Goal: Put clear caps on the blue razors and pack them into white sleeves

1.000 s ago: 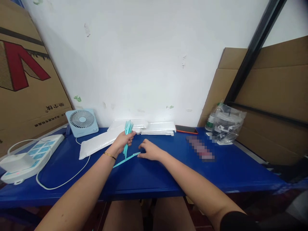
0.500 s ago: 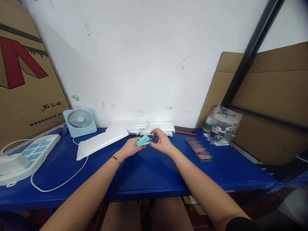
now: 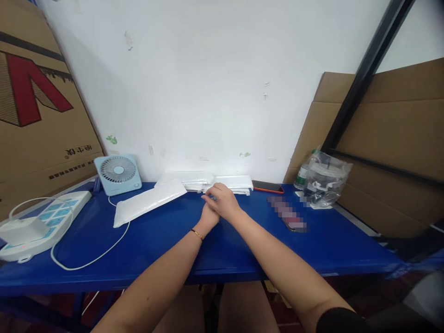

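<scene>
Our two hands have come together since half a second ago: the left hand (image 3: pixel 208 218) has shifted rightward and the right hand (image 3: pixel 225 201) has folded over it, so the turquoise strips (image 3: pixel 214 198), plainly visible before, are now almost wholly covered. We see just a sliver of turquoise among the fingers, with the bundle held between our hands, above the counter (image 3: pixel 166 252), nearer its back edge than its front edge and about midway along its length. Our left hand seems to be closed around the strips, though the right hides most of it. Our right fingers are bent over the left hand; whether they grip anything we cannot tell. A gold bracelet (image 3: pixel 196 234) circles our left wrist.

Just beyond our hands, white packets (image 3: pixel 234 181) lie stacked along the back edge, and a single padded packet (image 3: pixel 149 202) slants to their left. Toward the back left corner stands a light blue fan (image 3: pixel 118 173), with a power strip (image 3: pixel 57 222) near the left end. An orange-rimmed phone (image 3: pixel 268 187) lies by the back edge to our right, and a clear bag (image 3: pixel 328 180) sits toward the back right corner.
</scene>
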`<state>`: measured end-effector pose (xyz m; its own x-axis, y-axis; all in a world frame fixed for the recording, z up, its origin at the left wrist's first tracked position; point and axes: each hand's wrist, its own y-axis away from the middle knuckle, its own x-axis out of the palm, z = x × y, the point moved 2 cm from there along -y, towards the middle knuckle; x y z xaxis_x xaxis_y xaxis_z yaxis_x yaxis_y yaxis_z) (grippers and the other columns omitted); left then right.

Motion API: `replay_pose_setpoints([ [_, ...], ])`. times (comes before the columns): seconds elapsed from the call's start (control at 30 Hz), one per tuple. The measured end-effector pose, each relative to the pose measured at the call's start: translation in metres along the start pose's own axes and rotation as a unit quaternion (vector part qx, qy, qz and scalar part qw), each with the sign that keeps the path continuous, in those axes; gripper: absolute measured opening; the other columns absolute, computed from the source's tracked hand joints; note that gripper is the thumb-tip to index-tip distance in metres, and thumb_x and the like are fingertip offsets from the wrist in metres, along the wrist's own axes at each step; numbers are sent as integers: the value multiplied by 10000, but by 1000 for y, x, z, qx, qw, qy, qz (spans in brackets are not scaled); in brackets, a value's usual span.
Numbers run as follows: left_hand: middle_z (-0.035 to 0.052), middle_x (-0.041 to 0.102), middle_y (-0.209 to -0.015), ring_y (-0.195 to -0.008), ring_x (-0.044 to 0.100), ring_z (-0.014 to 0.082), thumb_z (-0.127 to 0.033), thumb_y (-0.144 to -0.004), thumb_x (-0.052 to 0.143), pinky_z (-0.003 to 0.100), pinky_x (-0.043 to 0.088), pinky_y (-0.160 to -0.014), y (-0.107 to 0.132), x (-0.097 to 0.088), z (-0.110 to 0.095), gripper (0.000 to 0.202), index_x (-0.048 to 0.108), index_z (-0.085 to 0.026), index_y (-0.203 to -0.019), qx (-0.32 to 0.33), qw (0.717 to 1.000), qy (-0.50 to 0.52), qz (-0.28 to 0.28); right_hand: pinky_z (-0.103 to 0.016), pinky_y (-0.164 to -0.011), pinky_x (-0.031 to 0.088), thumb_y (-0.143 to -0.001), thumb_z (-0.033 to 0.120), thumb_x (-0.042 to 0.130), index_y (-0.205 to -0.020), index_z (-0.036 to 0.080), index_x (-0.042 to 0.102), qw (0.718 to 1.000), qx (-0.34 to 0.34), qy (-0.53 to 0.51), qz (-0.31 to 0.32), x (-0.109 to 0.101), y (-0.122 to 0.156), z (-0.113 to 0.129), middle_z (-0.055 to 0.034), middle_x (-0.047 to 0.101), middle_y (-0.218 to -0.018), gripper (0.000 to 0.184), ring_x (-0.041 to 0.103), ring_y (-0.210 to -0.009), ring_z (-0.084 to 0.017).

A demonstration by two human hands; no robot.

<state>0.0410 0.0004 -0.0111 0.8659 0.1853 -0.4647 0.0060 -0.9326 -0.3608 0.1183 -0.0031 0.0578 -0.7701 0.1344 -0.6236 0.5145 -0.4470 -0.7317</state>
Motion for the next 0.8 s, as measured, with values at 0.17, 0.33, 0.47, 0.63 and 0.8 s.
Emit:
replay_pose_setpoints([
  [0.17,28,611,-621,-604,591,164,-279,-791,489,246,427,-570,12,-4,0,152,546,-158,-718,26,990,-125,65,-249,-689,411,-798,315,580,-740,176,610,991,132,-30,-18,-24,11,-22,-27,595,-754,153,545,-734,-144],
  [0.33,88,637,-730,-728,611,227,-253,-748,557,297,406,-649,15,-24,-23,120,566,-154,-816,87,959,-259,81,-223,-593,422,-610,426,736,-993,168,618,920,266,-153,244,-61,28,-40,-20,636,-815,476,562,-683,-125],
  [0.47,118,640,-747,-731,603,210,-182,-847,414,302,380,-654,21,-32,-54,154,563,-152,-823,244,871,-411,116,-212,-581,458,-570,429,756,-903,131,620,759,331,-319,462,-60,45,-30,-30,653,-782,467,594,-635,-109],
  [0.63,116,639,-706,-650,598,202,-166,-845,403,296,369,-601,33,-35,-74,167,568,-155,-817,300,810,-489,127,-241,-544,487,-629,427,710,-759,129,600,723,344,-285,527,-42,56,-17,-18,625,-644,343,605,-560,-130],
  [0.8,70,637,-636,-566,591,201,-316,-676,605,269,373,-531,29,-45,-70,146,596,-177,-718,101,866,-461,165,-327,-649,465,-717,206,628,-779,162,612,935,125,160,291,-46,42,-6,-112,664,-805,77,630,-793,-257],
])
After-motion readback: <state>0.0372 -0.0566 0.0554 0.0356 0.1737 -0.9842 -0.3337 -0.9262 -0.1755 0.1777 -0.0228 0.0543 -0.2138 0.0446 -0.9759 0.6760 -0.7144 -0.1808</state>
